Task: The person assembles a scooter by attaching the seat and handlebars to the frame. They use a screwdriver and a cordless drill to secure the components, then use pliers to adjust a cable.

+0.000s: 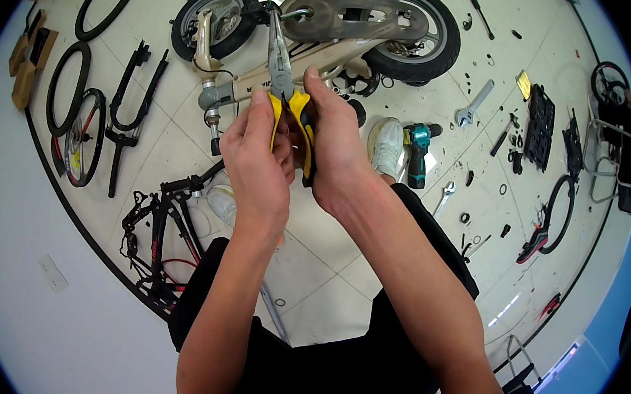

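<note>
Both of my hands are on a pair of long-nose pliers [280, 70] with yellow and black handles. My left hand [257, 158] is closed on the left handle, thumb pointing up along it. My right hand [339, 135] wraps the other handle, its thumb raised near the pivot. The long jaws point away from me, over a small beige bike [250, 82] lying on its side. Their tips overlap a dark part beside the grey footboard-like cover [346, 16]; whether they grip it I cannot tell. The bike's front wheel [218, 20] and rear wheel [420, 26] lie at either end.
A cordless drill [419, 150] stands by my right shoe [388, 143]. Adjustable wrench [475, 104], small spanner [444, 197], hammer [502, 134] and black tool case [539, 130] lie to the right. Left are tyres [67, 89], a fork [133, 98] and a black bike frame [162, 236].
</note>
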The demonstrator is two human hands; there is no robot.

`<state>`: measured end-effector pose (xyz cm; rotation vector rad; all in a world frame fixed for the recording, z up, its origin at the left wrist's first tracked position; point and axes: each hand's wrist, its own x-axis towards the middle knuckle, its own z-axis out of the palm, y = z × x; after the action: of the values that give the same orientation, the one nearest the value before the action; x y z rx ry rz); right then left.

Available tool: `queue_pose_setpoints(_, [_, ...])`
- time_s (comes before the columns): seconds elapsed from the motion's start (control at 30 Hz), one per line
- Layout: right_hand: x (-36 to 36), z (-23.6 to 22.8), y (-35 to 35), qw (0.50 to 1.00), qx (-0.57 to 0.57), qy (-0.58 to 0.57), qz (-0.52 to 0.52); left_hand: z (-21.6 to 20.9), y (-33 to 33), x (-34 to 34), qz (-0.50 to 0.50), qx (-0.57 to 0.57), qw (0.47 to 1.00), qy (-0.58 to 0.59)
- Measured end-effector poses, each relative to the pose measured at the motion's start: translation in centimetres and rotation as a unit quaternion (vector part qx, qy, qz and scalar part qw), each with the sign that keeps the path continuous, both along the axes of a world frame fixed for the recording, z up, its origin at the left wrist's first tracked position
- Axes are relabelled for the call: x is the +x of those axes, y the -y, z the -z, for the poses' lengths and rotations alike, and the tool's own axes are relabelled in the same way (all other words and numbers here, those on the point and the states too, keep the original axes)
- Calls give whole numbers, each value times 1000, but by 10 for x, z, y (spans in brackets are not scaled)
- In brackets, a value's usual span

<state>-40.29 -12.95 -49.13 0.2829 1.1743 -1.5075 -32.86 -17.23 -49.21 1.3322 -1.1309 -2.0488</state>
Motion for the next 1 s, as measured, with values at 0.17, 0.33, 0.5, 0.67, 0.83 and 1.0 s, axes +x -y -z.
queue_pose_setpoints(0.17, [-10,9,-9,996,-59,17,-59,-1,0,-1,3,16,1000,-5])
queue_pose_setpoints(0.33, [-27,3,4,998,-55,-34,16,-7,13,5,2,12,1000,-29])
queue_pose_setpoints(0.5, [-23,0,2,998,-44,-47,8,-7,12,5,-8,55,998,-35])
queue_pose_setpoints(0.67, [-8,13,-3,999,-23,-23,-36,2,1,-1,2,43,999,-8])
queue_pose_setpoints(0.83, [-17,8,-4,997,-40,-27,-65,4,3,0,-16,69,997,-20])
queue_pose_setpoints(1.0, [-21,9,3,998,-10,-50,33,-5,8,2,11,56,998,-31])
